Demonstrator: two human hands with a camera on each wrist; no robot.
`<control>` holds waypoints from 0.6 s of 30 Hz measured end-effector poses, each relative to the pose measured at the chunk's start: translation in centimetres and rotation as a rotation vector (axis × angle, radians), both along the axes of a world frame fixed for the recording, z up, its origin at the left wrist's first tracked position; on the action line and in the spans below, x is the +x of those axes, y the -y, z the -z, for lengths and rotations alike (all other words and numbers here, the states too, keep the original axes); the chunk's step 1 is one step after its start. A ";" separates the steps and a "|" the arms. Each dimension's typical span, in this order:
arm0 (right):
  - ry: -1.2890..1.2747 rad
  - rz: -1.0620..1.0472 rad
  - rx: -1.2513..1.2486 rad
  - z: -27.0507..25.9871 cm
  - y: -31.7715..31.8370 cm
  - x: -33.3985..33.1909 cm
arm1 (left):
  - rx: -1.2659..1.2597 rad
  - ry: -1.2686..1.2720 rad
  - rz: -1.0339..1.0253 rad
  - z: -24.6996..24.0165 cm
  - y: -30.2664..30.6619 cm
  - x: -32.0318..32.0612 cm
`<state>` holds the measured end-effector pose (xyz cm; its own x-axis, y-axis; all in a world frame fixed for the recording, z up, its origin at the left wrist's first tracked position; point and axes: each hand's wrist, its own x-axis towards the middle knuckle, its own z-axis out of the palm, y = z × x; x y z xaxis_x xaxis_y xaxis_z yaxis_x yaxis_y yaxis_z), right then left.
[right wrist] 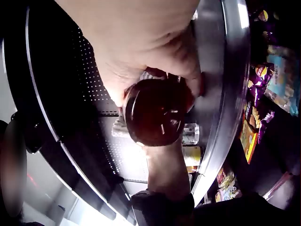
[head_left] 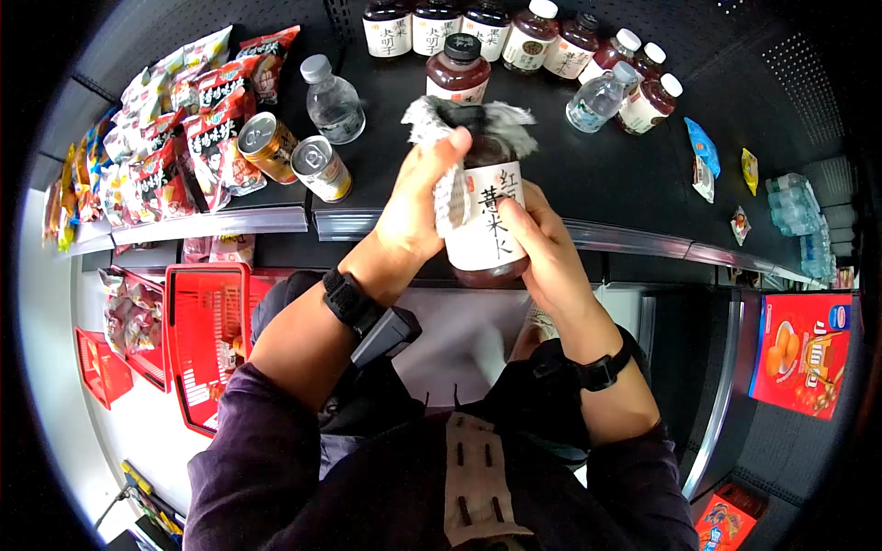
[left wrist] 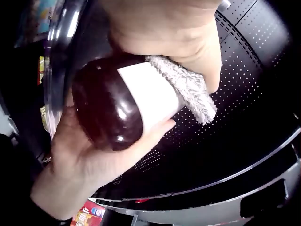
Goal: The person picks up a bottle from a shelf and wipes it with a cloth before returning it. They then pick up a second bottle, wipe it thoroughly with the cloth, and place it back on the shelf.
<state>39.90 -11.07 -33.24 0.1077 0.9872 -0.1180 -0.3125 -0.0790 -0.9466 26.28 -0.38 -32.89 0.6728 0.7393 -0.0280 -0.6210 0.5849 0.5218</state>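
Two dark sleeves [head_left: 262,450] come in from 7 and 5 o'clock of a held bottle [head_left: 485,241], raised before the shelf [head_left: 413,78]; head-view clock readings centre on that bottle. The right hand [head_left: 548,246] curls round its lower body from 4 o'clock, thumb on the label. The left hand [head_left: 421,197] grips a pale fluffy cloth [head_left: 507,129] against the bottle's neck and upper side.

Only the head view shows the label's black characters. The left wrist view shows a blank white stretch of label and the glossy dark base from the side; the right wrist view shows that base nearly end-on, plus purple snack bags [right wrist: 262,76] toward 2 o'clock of it, which the head view lacks.

Lower down, a red basket [head_left: 186,404] sits at 8 o'clock and a red box [head_left: 807,354] at 4, both seen most fully from the head. On the shelf, two cans [head_left: 323,169] lie toward 10 o'clock, a clear bottle [head_left: 335,106] just behind them and red snack bags [head_left: 213,138] farther out. A blue packet [head_left: 701,145] is at 2. Farthest, dark drink bottles [head_left: 438,32] line the back from 11 to 1.
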 end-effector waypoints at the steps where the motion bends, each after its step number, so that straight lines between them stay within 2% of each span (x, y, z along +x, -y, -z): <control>1: 0.043 0.032 -0.008 -0.2 -0.2 -0.2 | -0.028 0.025 -0.053 -0.2 -0.3 0.1; 2: 0.157 0.010 0.087 -0.5 -0.4 -0.4 | 0.011 -0.003 -0.097 -0.1 -0.8 0.0; 6: 0.280 0.033 0.163 -0.5 -0.7 -0.5 | 0.043 -0.062 -0.184 -0.5 -0.8 -0.2; 11: 0.516 0.076 0.240 -1.0 -0.2 -1.0 | -0.041 -0.045 -0.271 -0.3 -2.6 -0.9; 12: 0.856 0.116 0.292 -0.7 -0.3 -0.8 | -0.024 -0.058 -0.272 -0.3 -2.6 -0.9; 15: 0.932 0.131 0.331 -0.5 -0.1 -0.7 | -0.022 -0.051 -0.253 -0.8 -2.3 -1.0; 17: 0.493 0.042 0.241 -0.6 -0.2 -0.2 | -0.003 -0.040 -0.238 -1.3 -2.1 -1.2; 18: 0.376 -0.005 0.241 -0.8 -0.2 0.2 | 0.023 -0.041 -0.231 -1.5 -2.1 -1.4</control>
